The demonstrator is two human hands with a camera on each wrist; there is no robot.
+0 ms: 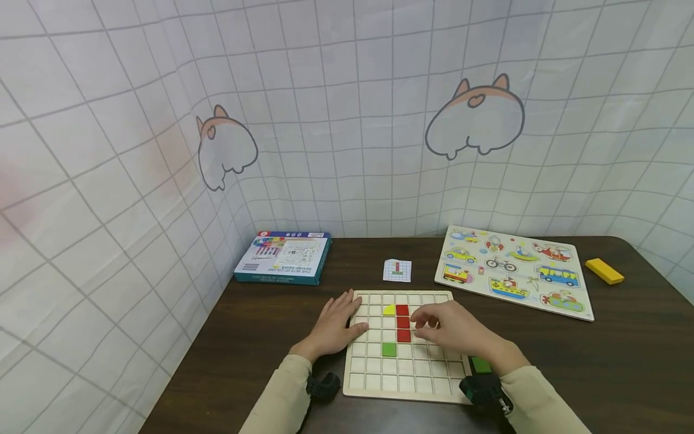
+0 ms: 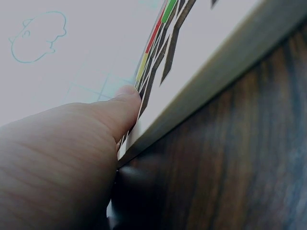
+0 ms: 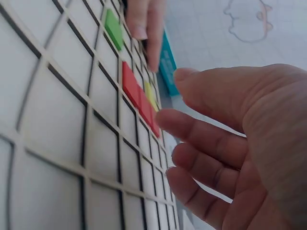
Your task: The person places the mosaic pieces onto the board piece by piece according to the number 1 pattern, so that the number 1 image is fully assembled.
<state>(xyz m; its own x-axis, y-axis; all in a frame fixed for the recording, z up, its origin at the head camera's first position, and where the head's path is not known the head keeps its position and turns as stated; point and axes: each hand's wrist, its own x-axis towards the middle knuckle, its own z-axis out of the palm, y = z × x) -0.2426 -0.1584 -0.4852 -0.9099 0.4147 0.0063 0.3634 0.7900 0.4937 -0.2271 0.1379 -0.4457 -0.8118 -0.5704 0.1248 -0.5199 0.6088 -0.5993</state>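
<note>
Touching gridded wooden board (image 1: pixel 372 366), left fingers (image 1: pixel 340 306) straight, right fingers (image 1: pixel 428 311) parted near red squares (image 1: pixel 403 322)

The gridded board (image 1: pixel 406 366) seems cream, its tiles (image 1: pixel 403 322) red, green, yellow.

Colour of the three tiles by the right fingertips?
The three tiles are red, clearest in the head view.

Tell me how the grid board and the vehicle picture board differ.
The wooden grid board is divided into square cells, some holding coloured tiles; the vehicle picture board bears colourful pictures. The grid board lies closer; the picture board lies farther back and right, at a slant. Both are pale boards on the dark table.
</note>
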